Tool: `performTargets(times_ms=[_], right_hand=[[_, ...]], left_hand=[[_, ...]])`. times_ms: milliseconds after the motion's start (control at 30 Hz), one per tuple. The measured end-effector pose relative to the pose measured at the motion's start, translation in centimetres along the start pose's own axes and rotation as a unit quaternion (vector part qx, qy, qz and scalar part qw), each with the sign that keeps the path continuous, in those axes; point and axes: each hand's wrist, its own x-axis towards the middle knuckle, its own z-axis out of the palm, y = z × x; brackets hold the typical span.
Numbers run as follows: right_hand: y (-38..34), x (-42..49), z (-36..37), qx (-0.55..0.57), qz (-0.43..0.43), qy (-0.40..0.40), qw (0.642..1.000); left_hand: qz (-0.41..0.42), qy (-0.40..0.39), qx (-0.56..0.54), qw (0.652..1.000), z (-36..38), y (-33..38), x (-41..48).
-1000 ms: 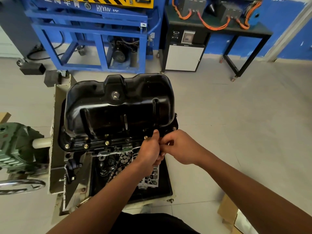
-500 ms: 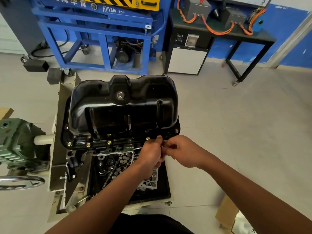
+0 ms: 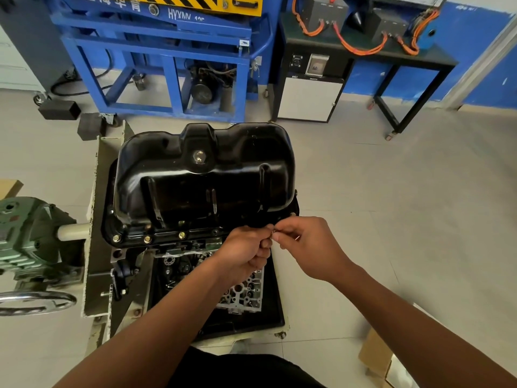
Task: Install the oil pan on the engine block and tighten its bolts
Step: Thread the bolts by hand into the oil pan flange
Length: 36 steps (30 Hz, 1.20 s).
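Observation:
A glossy black oil pan [image 3: 204, 177] sits upside down on the engine block [image 3: 179, 264], which hangs in a stand. Brass-coloured bolts [image 3: 147, 240] stand in the pan's near flange at the left. My left hand [image 3: 246, 253] and my right hand [image 3: 305, 245] meet fingertip to fingertip just in front of the flange's near right corner. A small metal piece, seemingly a bolt [image 3: 274, 233], is pinched between them; which hand holds it is unclear. My left fist is curled shut, its contents hidden.
A green gearbox [image 3: 30, 242] with a chrome handwheel [image 3: 36, 302] is at the left of the stand. A blue machine frame [image 3: 167, 65] and a black bench [image 3: 363, 54] with orange cables stand behind. A cardboard box [image 3: 377, 357] lies on the tiled floor at the right.
Both hands have drifted slightly right along the flange, staying together at the near right corner. The view has shifted a little; the pan has not moved.

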Motion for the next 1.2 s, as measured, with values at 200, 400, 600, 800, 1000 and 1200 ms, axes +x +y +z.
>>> performTargets(times_ms=[200,400,600,800,1000,1200], right_hand=[[0.6,0.8,0.1,-0.077,-0.012,0.016,0.997],[1.4,2.0,1.0,-0.241,-0.007,0.004,0.970],[1.5,2.3,1.7,-0.283,0.015,0.010,0.959],[1.4,2.8,2.0,-0.352,0.011,0.036,0.935],[1.4,2.9,2.2,-0.357,0.005,0.054,0.932],[1.4,2.3,2.3,-0.320,0.028,0.065,0.945]], left_hand=[[-0.005,0.049,0.018,0.999,0.2,-0.4,0.1],[-0.046,0.083,0.008,0.995,-0.7,-1.2,0.3],[-0.043,0.082,-0.054,0.994,-1.4,-1.2,0.6],[-0.039,0.082,-0.061,0.994,-1.2,-1.4,0.7],[-0.040,0.084,-0.059,0.994,-1.1,-1.3,0.8],[-0.039,0.081,-0.058,0.994,-1.3,-1.4,0.9]])
